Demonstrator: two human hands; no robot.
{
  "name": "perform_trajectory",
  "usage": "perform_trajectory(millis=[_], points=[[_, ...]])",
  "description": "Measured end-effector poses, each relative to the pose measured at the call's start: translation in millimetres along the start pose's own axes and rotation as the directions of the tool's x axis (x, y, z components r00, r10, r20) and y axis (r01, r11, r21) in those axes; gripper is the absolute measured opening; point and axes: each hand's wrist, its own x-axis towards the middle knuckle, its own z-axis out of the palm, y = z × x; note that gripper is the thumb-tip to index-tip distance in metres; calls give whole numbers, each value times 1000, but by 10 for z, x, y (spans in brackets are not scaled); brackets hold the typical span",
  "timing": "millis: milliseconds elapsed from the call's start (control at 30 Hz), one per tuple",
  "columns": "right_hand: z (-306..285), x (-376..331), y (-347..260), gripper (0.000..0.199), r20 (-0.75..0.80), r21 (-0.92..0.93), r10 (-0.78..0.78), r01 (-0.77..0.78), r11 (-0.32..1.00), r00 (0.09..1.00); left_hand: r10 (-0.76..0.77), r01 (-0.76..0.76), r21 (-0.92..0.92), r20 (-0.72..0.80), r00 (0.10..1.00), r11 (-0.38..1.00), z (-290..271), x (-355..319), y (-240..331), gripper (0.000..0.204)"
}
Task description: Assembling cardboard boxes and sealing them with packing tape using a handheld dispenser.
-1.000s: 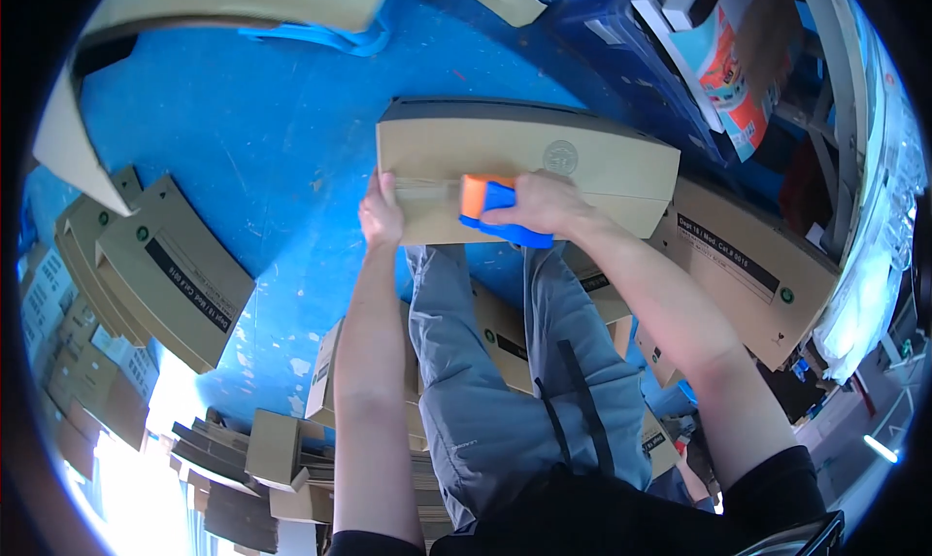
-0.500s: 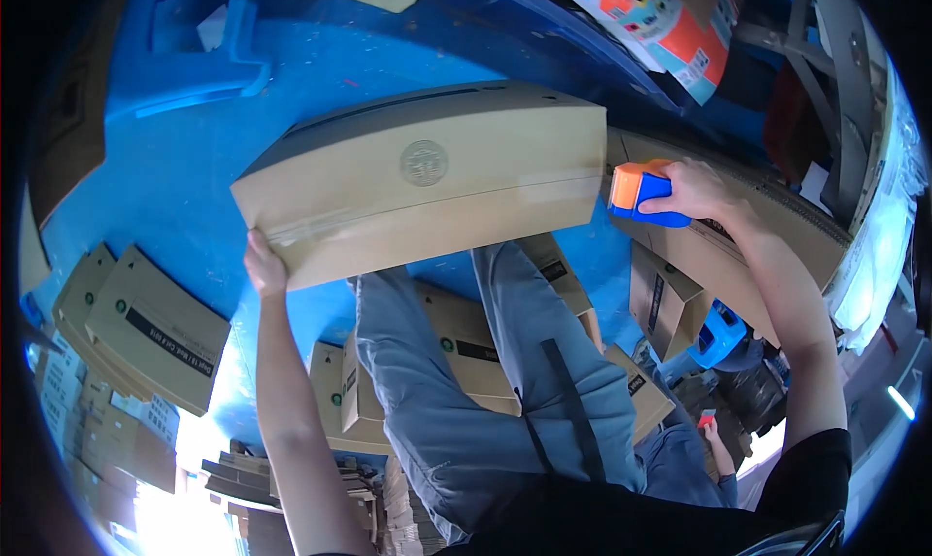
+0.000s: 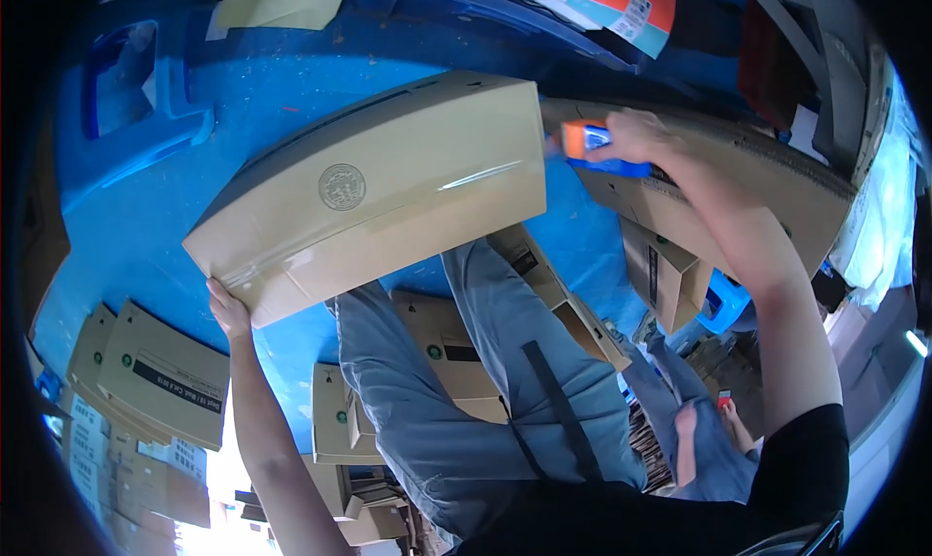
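Observation:
A long closed cardboard box (image 3: 388, 192), with a round emblem on its side, lies before my legs on the blue surface. My left hand (image 3: 229, 306) holds its near left corner, the fingers partly hidden by the box. In my right hand (image 3: 636, 136) is an orange and blue tape dispenser (image 3: 582, 140), just off the box's right end and slightly blurred. Shiny clear tape (image 3: 495, 172) runs along the seam toward that end.
More cardboard boxes stand at the right (image 3: 748, 182) and beneath my legs, with stacked cartons (image 3: 165, 376) at lower left. A blue plastic stool (image 3: 180, 119) is at upper left. Another person's legs (image 3: 670, 410) and hand show at lower right. A metal frame (image 3: 825, 61) rises at far right.
In the view, the box has shifted left and sits more slanted. My right hand with the tape dispenser has moved up and left, and a glossy tape strip now shows near the right end.

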Motion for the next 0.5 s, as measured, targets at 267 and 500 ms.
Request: perform_trajectory(millis=[267, 500], points=[[174, 215, -459, 62, -122, -66, 19, -28, 997, 992, 4, -10, 92, 66, 998, 996, -114, 20, -168, 71], [618, 488, -645, 38, -130, 108, 327, -315, 943, 936, -67, 54, 178, 69, 995, 983, -393, 53, -191, 67]])
